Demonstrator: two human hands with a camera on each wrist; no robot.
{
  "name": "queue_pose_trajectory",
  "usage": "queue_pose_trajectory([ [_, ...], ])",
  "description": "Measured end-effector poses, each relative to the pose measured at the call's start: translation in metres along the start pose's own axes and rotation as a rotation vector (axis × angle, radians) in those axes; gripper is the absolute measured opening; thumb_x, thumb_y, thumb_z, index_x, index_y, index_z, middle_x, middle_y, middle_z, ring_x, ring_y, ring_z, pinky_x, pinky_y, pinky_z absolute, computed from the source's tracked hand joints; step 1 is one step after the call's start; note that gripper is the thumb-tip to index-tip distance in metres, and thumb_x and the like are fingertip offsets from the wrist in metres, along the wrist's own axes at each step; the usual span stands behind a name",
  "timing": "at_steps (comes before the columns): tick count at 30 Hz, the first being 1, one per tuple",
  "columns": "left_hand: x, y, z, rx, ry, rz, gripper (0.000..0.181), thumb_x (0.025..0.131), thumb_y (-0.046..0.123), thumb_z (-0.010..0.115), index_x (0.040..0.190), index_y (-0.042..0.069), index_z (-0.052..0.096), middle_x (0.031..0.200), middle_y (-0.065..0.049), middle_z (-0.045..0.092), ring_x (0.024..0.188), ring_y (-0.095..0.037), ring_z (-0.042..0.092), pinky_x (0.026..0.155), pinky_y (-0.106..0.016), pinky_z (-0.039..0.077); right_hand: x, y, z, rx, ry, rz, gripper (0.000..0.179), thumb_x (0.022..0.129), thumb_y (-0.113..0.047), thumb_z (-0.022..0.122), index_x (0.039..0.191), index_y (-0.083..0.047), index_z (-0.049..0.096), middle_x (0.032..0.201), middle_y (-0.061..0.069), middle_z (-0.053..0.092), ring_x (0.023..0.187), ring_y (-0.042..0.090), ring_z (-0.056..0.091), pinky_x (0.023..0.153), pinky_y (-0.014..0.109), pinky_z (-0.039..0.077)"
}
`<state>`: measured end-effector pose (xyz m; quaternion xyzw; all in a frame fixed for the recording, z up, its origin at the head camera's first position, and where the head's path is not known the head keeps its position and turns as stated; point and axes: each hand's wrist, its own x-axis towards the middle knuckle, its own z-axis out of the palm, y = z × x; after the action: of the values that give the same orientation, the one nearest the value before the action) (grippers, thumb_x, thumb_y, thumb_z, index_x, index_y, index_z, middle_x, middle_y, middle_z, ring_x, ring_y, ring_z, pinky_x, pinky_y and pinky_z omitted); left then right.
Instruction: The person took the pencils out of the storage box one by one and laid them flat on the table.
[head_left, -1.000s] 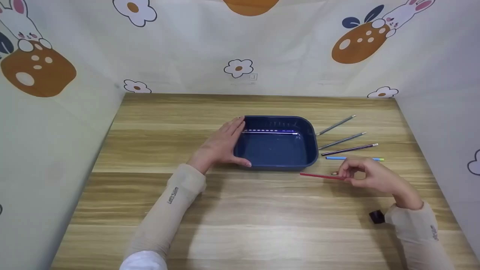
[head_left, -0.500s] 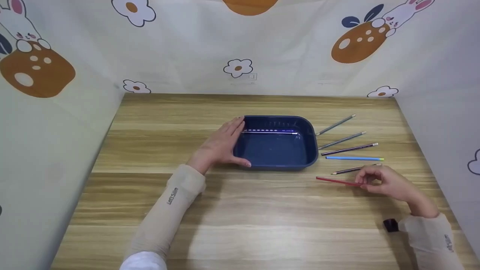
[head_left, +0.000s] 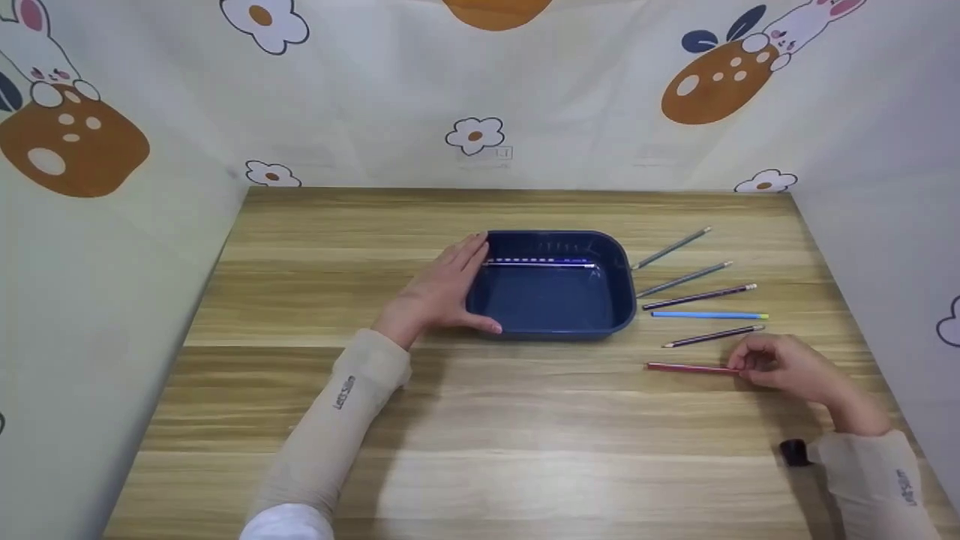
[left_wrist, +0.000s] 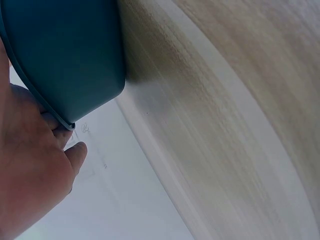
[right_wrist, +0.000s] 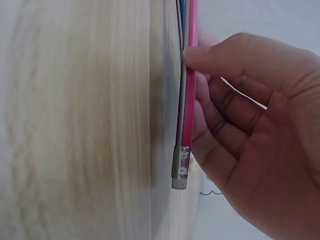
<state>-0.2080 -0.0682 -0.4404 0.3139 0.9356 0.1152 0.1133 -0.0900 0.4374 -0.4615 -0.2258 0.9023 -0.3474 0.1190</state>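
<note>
A dark blue plastic bin (head_left: 540, 332) stands mid-table in the head view. My left hand (head_left: 439, 289) holds its left end, thumb along the front rim and fingers at the back corner. The left wrist view shows the bin's outer wall (left_wrist: 75, 60) beside that hand. To the right of the bin, my right hand (head_left: 787, 367) pinches a red pencil (head_left: 690, 367) near its eraser end, between thumb and fingers. In the right wrist view the pencil's metal ferrule and pale eraser (right_wrist: 180, 170) point down past the fingers.
Along the bin's back wall inside lie a white-and-purple patterned pencil (head_left: 540, 262) and another beside it. Right of the bin several pencils fan out, among them a blue one (head_left: 709, 315) and a dark one (head_left: 712, 335). Patterned cloth (head_left: 375, 97) walls the wooden table.
My right hand has moved right and nearer to me with the red pencil, uncovering the blue and dark pencils. The left hand and the bin have stayed in place.
</note>
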Motion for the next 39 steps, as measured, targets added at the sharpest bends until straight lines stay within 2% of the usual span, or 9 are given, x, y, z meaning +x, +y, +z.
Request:
queue_pose_trajectory([
  [5, -0.001, 0.0, -0.001, 0.003, 0.0, -0.006, 0.131, 0.06, 0.083, 0.059, 0.152, 0.009, 0.003, 0.16, -0.003, -0.006, 0.146, -0.019, -0.004, 0.12, -0.037, 0.003, 0.004, 0.001, -0.003, -0.111, 0.028, 0.011, 0.025, 0.073, 0.011, 0.07, 0.084, -0.013, 0.068, 0.081, -0.002, 0.066, 0.075, -0.002, 0.055, 0.062, 0.015, 0.049],
  [12, 0.0, 0.0, -0.001, 0.011, 0.002, -0.004, 0.132, 0.059, 0.085, 0.057, 0.152, 0.009, 0.003, 0.16, -0.003, -0.007, 0.146, -0.019, -0.004, 0.12, -0.037, 0.002, 0.011, 0.0, -0.011, -0.239, 0.062, 0.051, 0.027, 0.074, 0.011, 0.069, 0.082, -0.015, 0.068, 0.079, -0.006, 0.066, 0.071, 0.005, 0.057, 0.061, 0.018, 0.049],
  [19, 0.001, 0.0, 0.0, 0.03, 0.025, 0.017, 0.132, 0.059, 0.086, 0.055, 0.152, 0.007, 0.006, 0.16, -0.005, -0.004, 0.146, -0.02, -0.002, 0.12, -0.036, 0.004, 0.018, 0.006, -0.014, -0.302, 0.114, 0.029, 0.03, 0.072, 0.013, 0.069, 0.081, -0.015, 0.068, 0.078, -0.007, 0.065, 0.071, 0.001, 0.057, 0.06, 0.018, 0.049],
  [24, 0.0, 0.0, 0.0, 0.052, 0.043, 0.031, 0.134, 0.057, 0.09, 0.05, 0.152, 0.006, 0.008, 0.16, -0.006, -0.002, 0.146, -0.019, -0.001, 0.12, -0.034, 0.005, 0.019, 0.01, -0.014, -0.306, 0.164, 0.009, 0.031, 0.07, 0.016, 0.069, 0.079, -0.014, 0.067, 0.077, -0.005, 0.066, 0.071, -0.001, 0.057, 0.06, 0.017, 0.05],
  [28, 0.0, 0.0, 0.0, 0.041, 0.04, 0.027, 0.133, 0.058, 0.089, 0.052, 0.152, 0.006, 0.008, 0.16, -0.006, -0.002, 0.146, -0.019, -0.002, 0.12, -0.035, 0.004, 0.018, 0.011, -0.015, -0.284, 0.176, 0.018, 0.03, 0.07, 0.015, 0.069, 0.081, -0.012, 0.068, 0.078, -0.004, 0.067, 0.072, -0.001, 0.058, 0.061, 0.015, 0.049],
  [39, -0.002, 0.0, 0.0, 0.033, 0.031, 0.022, 0.132, 0.059, 0.087, 0.054, 0.152, 0.007, 0.006, 0.16, -0.006, -0.004, 0.146, -0.02, -0.003, 0.12, -0.036, 0.004, 0.017, 0.004, -0.015, -0.214, 0.209, 0.115, 0.019, 0.076, 0.001, 0.073, 0.091, -0.009, 0.068, 0.085, 0.002, 0.068, 0.076, -0.003, 0.057, 0.067, 0.011, 0.046],
])
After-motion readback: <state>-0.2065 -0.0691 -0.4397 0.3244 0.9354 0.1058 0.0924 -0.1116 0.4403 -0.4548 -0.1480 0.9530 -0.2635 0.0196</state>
